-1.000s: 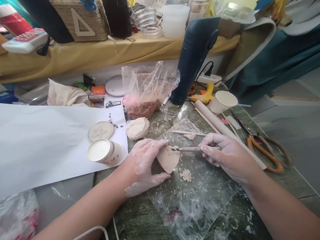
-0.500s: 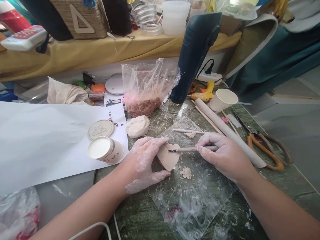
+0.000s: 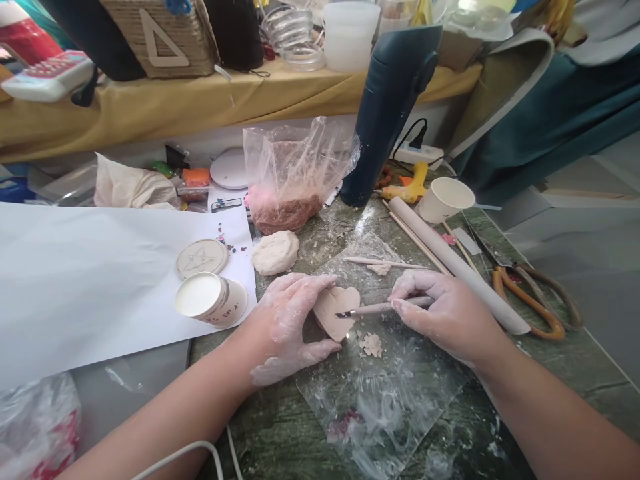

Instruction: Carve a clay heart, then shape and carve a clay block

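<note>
A heart-shaped slab of pale clay [image 3: 340, 328] lies on a plastic sheet [image 3: 385, 407] in front of me. My left hand [image 3: 295, 327], dusted white, curves round its left side with thumb and fingers against the edge. Pinched in my right hand [image 3: 440, 307] is a craft knife [image 3: 375, 308], its blade tip over the middle of the slab. Clay crumbs [image 3: 371, 345] are scattered just right of the slab. Beyond it lie a pointed stick [image 3: 380, 263] and a round lump of clay [image 3: 275, 253].
On the right are a rolling pin [image 3: 460, 267], scissors [image 3: 520, 287] and a paper cup [image 3: 446, 201]. A dark blue bottle [image 3: 390, 113] stands behind. To the left, white paper [image 3: 100, 287] bears another cup [image 3: 210, 300] and a star-marked disc [image 3: 201, 258]. A bag of reddish clay [image 3: 287, 207] sits behind the lump.
The knife tip has shifted slightly down across the slab, and the knife's angle has tilted a little. My left hand has stayed in place round the clay.
</note>
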Tool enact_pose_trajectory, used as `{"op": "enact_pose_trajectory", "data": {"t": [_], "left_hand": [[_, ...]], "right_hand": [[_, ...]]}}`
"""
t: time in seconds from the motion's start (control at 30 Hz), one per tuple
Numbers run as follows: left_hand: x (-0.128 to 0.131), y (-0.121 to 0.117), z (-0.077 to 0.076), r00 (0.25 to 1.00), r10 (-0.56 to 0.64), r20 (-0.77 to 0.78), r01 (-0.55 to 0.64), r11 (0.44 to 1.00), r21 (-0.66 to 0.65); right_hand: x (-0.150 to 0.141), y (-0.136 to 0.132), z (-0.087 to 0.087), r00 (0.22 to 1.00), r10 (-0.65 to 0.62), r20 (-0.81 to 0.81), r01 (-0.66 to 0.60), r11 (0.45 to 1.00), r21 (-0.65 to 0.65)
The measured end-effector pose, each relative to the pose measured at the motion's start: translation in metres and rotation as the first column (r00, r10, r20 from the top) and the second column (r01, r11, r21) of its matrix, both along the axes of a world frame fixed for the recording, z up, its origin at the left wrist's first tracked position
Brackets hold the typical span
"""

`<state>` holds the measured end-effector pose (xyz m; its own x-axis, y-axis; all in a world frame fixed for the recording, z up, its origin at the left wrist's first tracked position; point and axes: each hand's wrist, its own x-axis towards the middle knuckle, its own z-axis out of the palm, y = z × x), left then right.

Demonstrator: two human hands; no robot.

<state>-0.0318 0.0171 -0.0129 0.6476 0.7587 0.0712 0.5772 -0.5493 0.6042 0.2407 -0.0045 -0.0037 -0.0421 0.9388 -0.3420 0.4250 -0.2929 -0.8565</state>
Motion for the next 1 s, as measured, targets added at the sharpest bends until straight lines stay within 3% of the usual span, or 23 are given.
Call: {"op": "enact_pose_trajectory", "data": {"t": [0.67,1.0], "left_hand": [[-0.0014,-0.0003,-0.0028,1.000,-0.001,0.011,0.001,1.000,0.001],[-0.0003,-0.0004,0.0007,1.000,0.008,-0.004,-0.008,1.000,-0.010]], "right_hand": [[0.0017,-0.0023,-0.0028,0.999,-0.032,-0.006,0.032,0.999,0.030],[0.0030,-0.0040,-0.0043,0.999,0.049,-0.016,-0.049,0.999,-0.019]]}}
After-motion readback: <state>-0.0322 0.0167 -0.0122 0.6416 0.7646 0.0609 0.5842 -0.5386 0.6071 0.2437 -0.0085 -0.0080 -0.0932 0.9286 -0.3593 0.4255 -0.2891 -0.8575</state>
